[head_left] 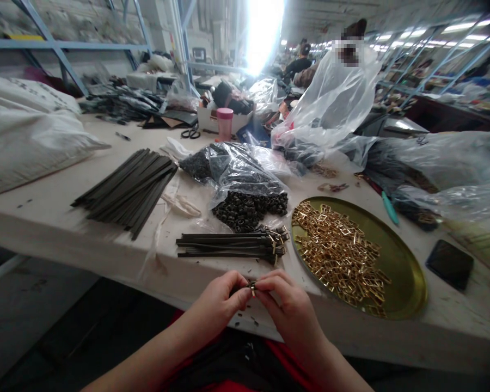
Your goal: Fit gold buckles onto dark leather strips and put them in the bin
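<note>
Metal fitting (252,289), small and gold-coloured, with a bit of dark material at it, is pinched between the fingertips of the left hand (218,302) and the right hand (289,302), at the near edge of a white-covered worktable (44,209). Both grips are closed on this one piece; how its weight is shared cannot be told, since much of it is covered by the fingers. Just beyond the hands, a bundle of dark straps (224,246) is laid sideways, gold-coloured buckles (278,239) clustered at its right end. Behind it, small black loops (245,209) are spilled from a clear plastic bag (245,169). To the left, longer dark strips (126,185) are stacked in a loose fan. To the right, a round olive-gold tray (406,272) is heaped with rectangular gold-coloured frames (335,256); a dark phone (449,264) is placed beside it, and a turquoise tool (390,209) is seen past its far rim. Farther back, black-handled scissors (190,132) are set near a pink-lidded container (224,124). The far left is filled by a white sack (32,136).
</note>
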`<state>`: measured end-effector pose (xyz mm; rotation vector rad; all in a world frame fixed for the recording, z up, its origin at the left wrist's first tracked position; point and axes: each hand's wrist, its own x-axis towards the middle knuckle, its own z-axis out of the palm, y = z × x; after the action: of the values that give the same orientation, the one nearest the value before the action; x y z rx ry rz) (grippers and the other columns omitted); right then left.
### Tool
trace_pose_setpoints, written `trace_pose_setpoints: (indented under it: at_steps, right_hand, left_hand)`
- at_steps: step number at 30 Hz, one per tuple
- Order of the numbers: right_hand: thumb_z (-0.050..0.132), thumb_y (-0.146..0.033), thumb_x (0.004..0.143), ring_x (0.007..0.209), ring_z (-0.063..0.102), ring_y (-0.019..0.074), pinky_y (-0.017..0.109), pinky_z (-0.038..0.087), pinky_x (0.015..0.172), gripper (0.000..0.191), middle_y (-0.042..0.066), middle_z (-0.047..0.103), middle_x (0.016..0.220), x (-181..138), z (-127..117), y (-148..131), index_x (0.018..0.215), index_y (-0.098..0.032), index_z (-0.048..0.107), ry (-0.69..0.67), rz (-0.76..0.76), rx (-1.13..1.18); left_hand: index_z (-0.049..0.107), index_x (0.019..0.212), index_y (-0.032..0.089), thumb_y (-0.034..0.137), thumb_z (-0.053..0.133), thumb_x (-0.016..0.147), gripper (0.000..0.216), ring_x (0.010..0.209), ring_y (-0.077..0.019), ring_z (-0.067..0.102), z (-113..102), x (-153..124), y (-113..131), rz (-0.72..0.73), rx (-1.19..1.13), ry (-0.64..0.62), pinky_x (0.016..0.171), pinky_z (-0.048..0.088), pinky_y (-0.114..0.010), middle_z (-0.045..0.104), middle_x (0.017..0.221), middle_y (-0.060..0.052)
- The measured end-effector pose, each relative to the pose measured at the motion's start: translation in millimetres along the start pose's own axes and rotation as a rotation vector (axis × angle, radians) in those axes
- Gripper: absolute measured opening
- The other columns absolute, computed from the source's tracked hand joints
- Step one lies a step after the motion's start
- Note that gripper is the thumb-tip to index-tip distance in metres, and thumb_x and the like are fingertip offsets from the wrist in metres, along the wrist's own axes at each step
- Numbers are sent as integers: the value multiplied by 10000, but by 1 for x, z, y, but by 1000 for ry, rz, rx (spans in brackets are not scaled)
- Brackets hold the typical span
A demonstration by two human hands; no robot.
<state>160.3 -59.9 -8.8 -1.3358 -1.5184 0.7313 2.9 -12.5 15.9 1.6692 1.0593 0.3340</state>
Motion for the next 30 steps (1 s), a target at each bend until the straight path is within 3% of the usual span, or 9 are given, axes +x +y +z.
trace_pose_setpoints:
  at_steps: [2, 4, 8, 11, 15, 21, 27, 30]
  right_hand:
    - [495, -151, 816, 755, 595, 144, 243, 486, 673, 128, 50, 622, 802, -5, 3, -5, 822, -183, 620, 29, -174, -111]
    - [494, -137, 815, 814, 608, 150, 243, 501, 720, 168, 69, 638, 878, -9, 6, -8, 923, -178, 616, 48, -248, -168]
    - [491, -116, 811, 854, 619, 162, 256, 515, 753, 225, 77, 652, 918, -12, 8, -5, 993, -182, 605, 116, -273, -246]
    - [453, -107, 829, 879, 622, 164, 269, 513, 773, 270, 73, 667, 939, -14, 5, -1, 1044, -194, 591, 139, -275, -251]
    - [455, -147, 839, 830, 634, 157, 262, 516, 739, 236, 54, 681, 910, -15, 3, -1, 1004, -208, 612, 106, -177, -138]
    - [556, -293, 782, 663, 626, 151, 243, 515, 600, 168, 32, 671, 752, -12, 11, -2, 890, -180, 617, 165, 166, 144]
    - [498, -270, 813, 736, 589, 151, 267, 477, 688, 177, 38, 634, 811, -14, 20, 3, 925, -196, 614, 149, 84, 115]
    - [502, -295, 813, 795, 578, 161, 278, 462, 729, 198, 44, 627, 861, -14, 21, 6, 955, -200, 602, 129, 159, 205]
  left_hand:
    - [492, 731, 160, 367, 470, 799, 219, 647, -126, 450, 3, -1, -1, 11, 43, 42, 596, 334, -227, 501, 672, 30]
    - [508, 768, 153, 330, 491, 784, 179, 682, -140, 474, 6, -4, 0, 16, 81, 76, 615, 343, -236, 530, 715, 11]
    - [521, 844, 139, 210, 491, 748, 123, 733, -146, 503, 9, -10, 6, 61, 52, 95, 667, 370, -243, 566, 786, -15]
    - [523, 796, 141, 221, 421, 784, 130, 629, -115, 476, 6, -15, 11, 64, -48, 23, 600, 375, -224, 541, 699, 7]
    - [466, 760, 157, 238, 382, 797, 122, 450, -78, 372, 3, -17, 8, -30, -168, 3, 443, 306, -198, 496, 584, 45]
    - [429, 774, 171, 154, 419, 778, 20, 613, -109, 504, 10, -20, 3, 82, -113, 85, 601, 385, -226, 561, 647, 22]
    - [383, 935, 171, 169, 385, 816, 119, 619, -121, 521, 18, -13, -8, 101, -184, 140, 635, 406, -251, 528, 642, 34]
    - [366, 1072, 158, 172, 389, 821, 252, 621, -121, 511, 17, -12, -11, 92, -132, 149, 640, 400, -243, 524, 642, 35]
